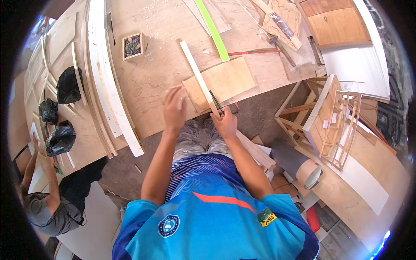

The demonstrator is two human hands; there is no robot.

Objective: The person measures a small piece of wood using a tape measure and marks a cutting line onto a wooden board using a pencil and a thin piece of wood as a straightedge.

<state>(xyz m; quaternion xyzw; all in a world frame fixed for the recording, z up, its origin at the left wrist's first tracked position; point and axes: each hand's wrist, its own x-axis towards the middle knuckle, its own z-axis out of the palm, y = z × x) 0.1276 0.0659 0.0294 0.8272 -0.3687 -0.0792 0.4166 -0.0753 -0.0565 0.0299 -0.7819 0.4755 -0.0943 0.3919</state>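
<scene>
A pale wooden strip (195, 66) lies angled over a loose plywood board (232, 76) at the workbench's front edge (156, 125). My right hand (223, 122) is closed round the strip's near end, along with a slim dark tool that I cannot make out clearly, which lies against the strip. My left hand (174, 109), blurred, is raised to the left of the strip with fingers apart and nothing visible in it.
A small box of hardware (133, 46), a green strip (210, 30) and long boards (112, 86) lie on the bench. A co-worker (50, 212) works at the left among black bags (68, 86). A wooden frame (318, 121) and grey cylinder (290, 162) stand at the right.
</scene>
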